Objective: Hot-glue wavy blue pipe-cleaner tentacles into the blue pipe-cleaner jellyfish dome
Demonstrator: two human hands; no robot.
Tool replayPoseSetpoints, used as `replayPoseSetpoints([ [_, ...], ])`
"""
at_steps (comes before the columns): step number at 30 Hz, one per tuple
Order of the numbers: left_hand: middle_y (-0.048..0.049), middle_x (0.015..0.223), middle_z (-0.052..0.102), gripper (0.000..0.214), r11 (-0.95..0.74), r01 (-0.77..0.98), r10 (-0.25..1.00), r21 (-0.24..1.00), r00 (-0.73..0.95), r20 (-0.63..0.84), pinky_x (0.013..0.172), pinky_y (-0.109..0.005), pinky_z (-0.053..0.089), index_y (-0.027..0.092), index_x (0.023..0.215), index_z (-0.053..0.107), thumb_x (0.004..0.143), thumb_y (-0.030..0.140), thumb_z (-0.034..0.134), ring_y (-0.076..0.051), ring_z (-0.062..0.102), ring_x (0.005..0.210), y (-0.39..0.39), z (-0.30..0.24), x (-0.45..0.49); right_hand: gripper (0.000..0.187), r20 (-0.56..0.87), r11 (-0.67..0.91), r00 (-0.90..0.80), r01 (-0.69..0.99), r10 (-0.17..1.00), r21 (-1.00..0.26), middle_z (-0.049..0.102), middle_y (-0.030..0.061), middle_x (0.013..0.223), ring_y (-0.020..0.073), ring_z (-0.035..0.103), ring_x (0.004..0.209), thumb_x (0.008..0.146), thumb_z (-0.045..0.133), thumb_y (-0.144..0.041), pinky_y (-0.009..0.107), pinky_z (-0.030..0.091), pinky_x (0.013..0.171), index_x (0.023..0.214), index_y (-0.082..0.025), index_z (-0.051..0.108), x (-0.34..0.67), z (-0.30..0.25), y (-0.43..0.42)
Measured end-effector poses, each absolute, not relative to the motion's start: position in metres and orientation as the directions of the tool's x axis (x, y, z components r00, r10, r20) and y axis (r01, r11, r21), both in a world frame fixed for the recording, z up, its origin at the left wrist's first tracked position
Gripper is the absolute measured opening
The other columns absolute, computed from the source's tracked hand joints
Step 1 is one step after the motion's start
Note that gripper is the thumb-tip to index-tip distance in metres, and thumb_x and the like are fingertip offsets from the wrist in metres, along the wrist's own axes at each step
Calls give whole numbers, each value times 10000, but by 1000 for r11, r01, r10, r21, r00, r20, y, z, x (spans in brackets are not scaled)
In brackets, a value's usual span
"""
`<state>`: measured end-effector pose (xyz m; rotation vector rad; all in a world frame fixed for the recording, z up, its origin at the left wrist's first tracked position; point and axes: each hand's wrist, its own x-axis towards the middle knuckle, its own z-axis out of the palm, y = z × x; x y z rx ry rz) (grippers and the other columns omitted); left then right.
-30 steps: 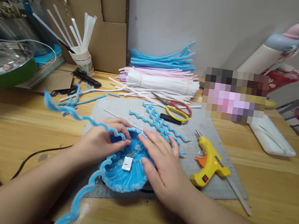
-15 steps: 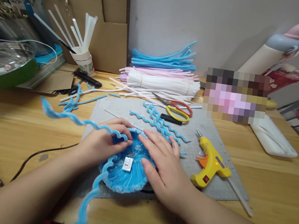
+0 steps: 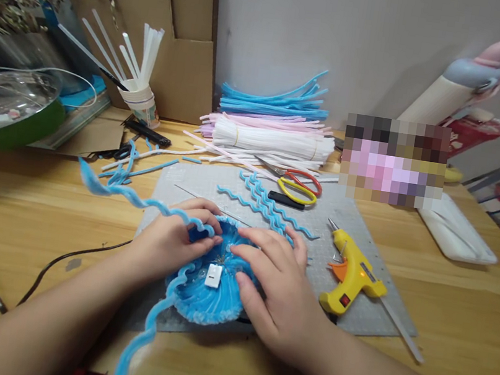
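Note:
A round blue cup-shaped piece made of pipe cleaners (image 3: 213, 311) lies on the grey cutting mat (image 3: 184, 187), its hollow facing me. Inside it sits a small white square part (image 3: 213, 275), with glossy clear blobs around. My left hand (image 3: 177, 236) is closed at the upper left rim, pinching the end of a wavy blue pipe cleaner (image 3: 135, 198) against the inner wall. Another wavy blue pipe cleaner (image 3: 154, 323) hangs from the left rim toward me. My right hand (image 3: 280, 286) rests over the right rim, fingers spread and touching the inside.
A yellow hot glue gun (image 3: 352, 278) lies to the right on the mat. Beyond my hands are more wavy pipe cleaners (image 3: 266, 202), scissors (image 3: 300, 185) and a thin metal rod (image 3: 196, 197). Pipe cleaner bundles (image 3: 271, 137) and a cup of glue sticks (image 3: 138, 99) stand behind.
My right hand's fingers have shifted slightly, the index finger reaching a little further into the blue piece. The free ends of both wavy pipe cleaners have moved slightly. My left hand keeps its pinch.

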<state>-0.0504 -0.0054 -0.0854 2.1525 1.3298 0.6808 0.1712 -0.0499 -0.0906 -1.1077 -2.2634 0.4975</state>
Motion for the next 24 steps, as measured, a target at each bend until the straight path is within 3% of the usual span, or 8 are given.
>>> replayPoseSetpoints([
  [6,-46,1116,634,89,-382,645,902,662,416,115,962,-371,489,218,909,676,861,270,622,-203,622,1063,-6,-84,-55,263,294,560,-489,592,821,-579,593,76,1348,245,502,1271,938,476,-232,562,110,1124,1179,-236,580,171,-92,-47],
  [18,-33,1093,633,78,-380,657,902,651,419,104,933,-353,492,219,840,669,859,247,598,-192,622,1023,-6,-81,-51,278,267,547,-494,601,827,-582,568,83,1377,273,499,1274,936,462,-237,622,155,1114,1195,-260,560,170,-93,-47],
  [22,-37,1063,639,88,-410,651,890,638,439,124,912,-351,501,217,836,667,859,236,584,-191,627,1002,-6,-79,-51,375,444,626,-441,536,780,-566,532,94,1390,301,489,1295,896,478,-219,617,227,1122,1267,-274,494,176,-82,-58],
  [24,-41,1072,639,92,-402,656,894,639,431,120,913,-361,505,218,835,665,859,248,581,-195,630,1002,-6,-79,-51,474,543,664,-391,529,744,-529,578,59,1333,308,543,1245,874,491,-209,616,259,1127,1325,-351,445,185,-74,-75],
])
